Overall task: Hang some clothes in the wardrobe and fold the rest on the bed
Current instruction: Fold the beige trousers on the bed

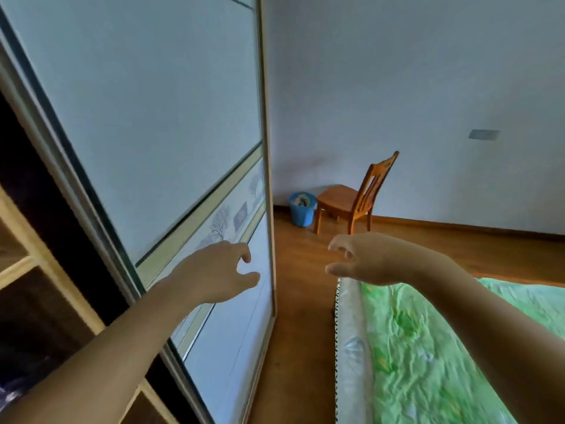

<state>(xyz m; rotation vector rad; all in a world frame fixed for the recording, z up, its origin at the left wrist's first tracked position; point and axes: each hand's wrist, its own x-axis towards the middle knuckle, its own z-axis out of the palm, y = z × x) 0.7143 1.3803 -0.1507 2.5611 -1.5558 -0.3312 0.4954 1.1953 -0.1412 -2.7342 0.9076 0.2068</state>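
We hold both arms out with nothing in either grip: our left hand hangs loose-fingered before the wardrobe door at nine o'clock, our right hand released above the bed corner at four o'clock.

A home bedroom is shown: a bed covered in green bedding, a sliding-door wardrobe, a wooden chair and a blue bin on wood flooring.
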